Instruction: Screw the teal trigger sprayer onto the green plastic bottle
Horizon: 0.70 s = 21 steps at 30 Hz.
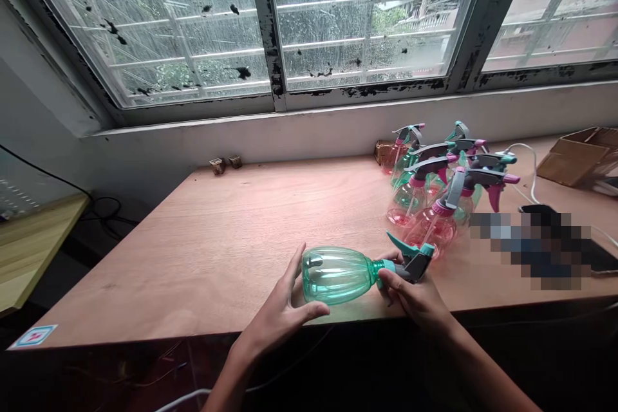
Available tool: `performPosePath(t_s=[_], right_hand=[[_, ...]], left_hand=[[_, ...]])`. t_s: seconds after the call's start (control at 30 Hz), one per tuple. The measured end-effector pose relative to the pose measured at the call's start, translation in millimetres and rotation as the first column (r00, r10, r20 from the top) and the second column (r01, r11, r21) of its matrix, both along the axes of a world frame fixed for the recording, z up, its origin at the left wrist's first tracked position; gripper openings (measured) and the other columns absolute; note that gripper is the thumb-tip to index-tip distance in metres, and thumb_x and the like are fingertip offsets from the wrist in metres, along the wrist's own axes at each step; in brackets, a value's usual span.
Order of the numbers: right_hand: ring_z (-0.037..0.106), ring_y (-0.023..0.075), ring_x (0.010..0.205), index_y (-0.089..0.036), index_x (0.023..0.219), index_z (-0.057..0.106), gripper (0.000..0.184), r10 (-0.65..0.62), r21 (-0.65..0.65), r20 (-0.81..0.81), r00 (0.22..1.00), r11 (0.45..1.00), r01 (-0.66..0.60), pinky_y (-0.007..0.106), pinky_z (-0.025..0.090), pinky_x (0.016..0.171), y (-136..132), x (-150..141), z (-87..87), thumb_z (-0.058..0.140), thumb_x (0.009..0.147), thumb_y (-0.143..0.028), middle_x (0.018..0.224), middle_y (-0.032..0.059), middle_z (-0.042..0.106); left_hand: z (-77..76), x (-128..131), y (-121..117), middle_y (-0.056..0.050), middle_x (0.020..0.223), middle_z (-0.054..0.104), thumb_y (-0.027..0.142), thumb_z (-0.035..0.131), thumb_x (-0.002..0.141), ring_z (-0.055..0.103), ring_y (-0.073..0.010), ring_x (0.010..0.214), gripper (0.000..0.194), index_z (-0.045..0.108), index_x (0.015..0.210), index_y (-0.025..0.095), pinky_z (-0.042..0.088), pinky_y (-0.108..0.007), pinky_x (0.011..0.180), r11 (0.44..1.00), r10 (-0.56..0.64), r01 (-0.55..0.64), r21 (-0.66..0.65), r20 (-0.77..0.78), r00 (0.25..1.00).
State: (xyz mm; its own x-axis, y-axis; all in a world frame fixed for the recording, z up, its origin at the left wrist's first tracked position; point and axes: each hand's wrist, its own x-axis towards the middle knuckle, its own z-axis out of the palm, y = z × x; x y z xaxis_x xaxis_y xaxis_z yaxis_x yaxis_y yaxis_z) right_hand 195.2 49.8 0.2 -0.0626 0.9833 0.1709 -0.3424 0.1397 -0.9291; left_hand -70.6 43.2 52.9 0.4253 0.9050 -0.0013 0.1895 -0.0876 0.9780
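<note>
Table (pixel 217 238) of pale wood meets a wall below barred windows (pixel 362 19) — over its near edge, the left hand (pixel 284 309) spreads round a green spray bottle's (pixel 338 275) base, the right hand (pixel 418 296) pinching its neck.

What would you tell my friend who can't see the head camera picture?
A clear green plastic spray bottle lies sideways in a person's right hand, which grips its neck, with the left hand spread around its base. More pink and green see-through spray bottles stand on a pale wooden table, below a wide, dirty window.
</note>
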Motion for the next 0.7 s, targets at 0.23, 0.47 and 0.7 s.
performPosePath(t_s=[0.23, 0.47, 0.7], right_hand=[[0.054, 0.012, 0.046, -0.02, 0.099, 0.061, 0.032, 0.0, -0.023, -0.001, 1.0, 1.0, 0.0, 0.024, 0.039, 0.046, 0.2, -0.9, -0.8, 0.081, 0.086, -0.04, 0.059, -0.0041, 0.062], [0.054, 0.0127, 0.046, -0.02, 0.099, 0.063, 0.03, -0.001, -0.028, 0.013, 1.0, 1.0, 0.002, 0.025, 0.04, 0.046, -1.6, -0.4, 1.4, 0.082, 0.085, -0.038, 0.06, -0.0035, 0.062], [0.054, 0.011, 0.046, -0.019, 0.095, 0.069, 0.027, -0.041, -0.021, -0.01, 0.999, 0.999, 0.041, 0.023, 0.038, 0.044, -0.4, -1.1, 5.4, 0.083, 0.084, -0.039, 0.064, -0.003, 0.062]], left_hand=[[-3.5, -0.9, -1.6, -0.004, 0.173, 0.018, 0.029, 0.074, 0.088, 0.023, -0.0308, 0.157, 0.105, 0.001, 0.163, 0.039, 0.016, -0.05, 0.128, 0.986, 0.01, 0.008, 0.168, -0.105, 0.994], [-4.3, -2.5, -1.4, -0.009, 0.173, 0.017, 0.042, 0.074, 0.089, 0.015, -0.0337, 0.158, 0.104, 0.004, 0.164, 0.029, 0.015, -0.051, 0.128, 0.997, 0.017, -0.009, 0.078, -0.095, 0.995], [-7.6, -0.2, -1.9, -0.007, 0.173, 0.017, 0.031, 0.079, 0.086, 0.022, -0.0336, 0.157, 0.111, -0.002, 0.162, 0.04, 0.015, -0.055, 0.127, 0.982, -0.001, 0.025, 0.186, -0.132, 0.991]])
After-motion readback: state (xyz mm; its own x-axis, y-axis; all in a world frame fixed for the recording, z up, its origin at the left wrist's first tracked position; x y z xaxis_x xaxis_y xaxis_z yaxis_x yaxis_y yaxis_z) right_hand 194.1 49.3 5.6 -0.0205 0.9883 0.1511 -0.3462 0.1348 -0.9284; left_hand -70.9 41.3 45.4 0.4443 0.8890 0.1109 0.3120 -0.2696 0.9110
